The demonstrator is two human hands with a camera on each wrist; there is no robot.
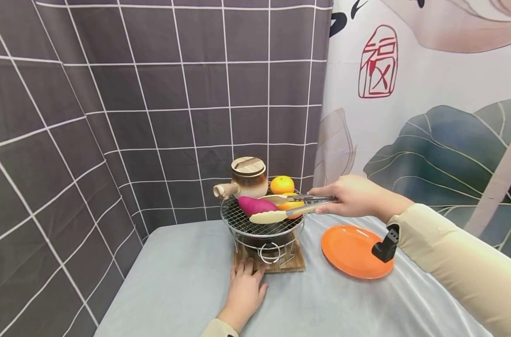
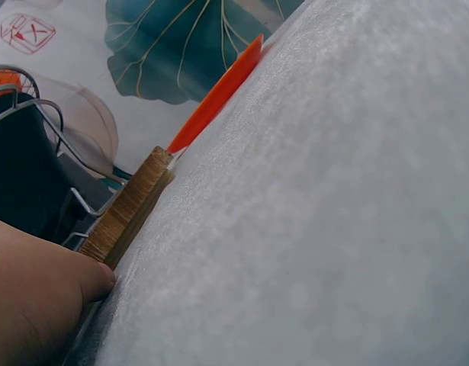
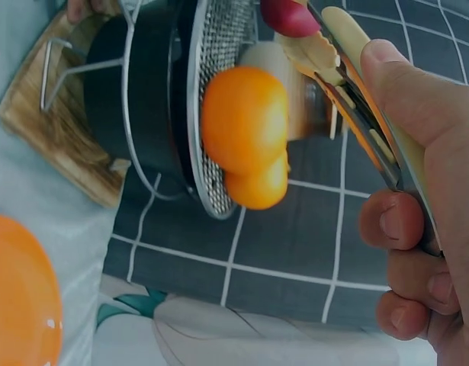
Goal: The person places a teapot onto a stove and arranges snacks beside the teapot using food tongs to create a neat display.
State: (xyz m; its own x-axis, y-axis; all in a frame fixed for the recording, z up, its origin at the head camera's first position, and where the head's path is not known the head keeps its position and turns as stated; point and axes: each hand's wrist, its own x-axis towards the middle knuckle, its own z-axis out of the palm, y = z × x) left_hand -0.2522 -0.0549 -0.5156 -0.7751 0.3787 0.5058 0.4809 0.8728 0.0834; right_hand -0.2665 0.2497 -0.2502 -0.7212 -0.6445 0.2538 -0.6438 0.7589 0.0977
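Observation:
My right hand (image 1: 351, 196) grips a pair of tongs (image 3: 371, 130) with cream-coloured tips and metal arms. Between the tips is a purple sweet potato (image 1: 255, 206), over the wire grill rack (image 1: 247, 223); whether it touches the mesh I cannot tell. Two oranges sit on the rack's right side, the front orange (image 3: 245, 118) partly behind the tongs in the head view. At the rack's back left stands a small brown-and-cream pot (image 1: 252, 185) with a wooden lid. My left hand (image 1: 244, 290) rests its extended fingers on the front edge of the wooden board (image 1: 295, 264) under the stove.
An orange plate (image 1: 352, 252) lies on the pale cloth right of the stove, below my right forearm. The pot's side handle (image 1: 225, 190) juts left. A wire ring (image 1: 270, 252) hangs at the stove's front. Dark tiled-pattern curtain (image 1: 188, 117) stands behind and left.

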